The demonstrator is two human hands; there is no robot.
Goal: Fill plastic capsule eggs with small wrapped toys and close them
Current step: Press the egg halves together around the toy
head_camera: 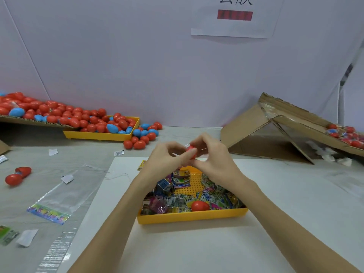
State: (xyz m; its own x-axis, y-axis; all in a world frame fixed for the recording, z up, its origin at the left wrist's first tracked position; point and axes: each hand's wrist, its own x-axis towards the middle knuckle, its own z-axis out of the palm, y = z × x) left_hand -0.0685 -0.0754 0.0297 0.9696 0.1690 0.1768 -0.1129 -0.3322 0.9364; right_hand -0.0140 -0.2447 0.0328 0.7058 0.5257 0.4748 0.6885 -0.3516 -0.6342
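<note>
gripping a red capsule egg (191, 151) between both hands, left hand (164, 161) and right hand (212, 154) curling fingers round it, above the far end of the yellow tray (192, 216) holding wrapped toys (177, 201); another red egg (200, 205) lying among them.

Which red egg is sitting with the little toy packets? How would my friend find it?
Look at the yellow tray right under the person's arms, full of shiny wrapped toys. Near its front edge lies one red egg. It is the only egg in that tray; all the other loose eggs are piled far off at the sides.
</note>
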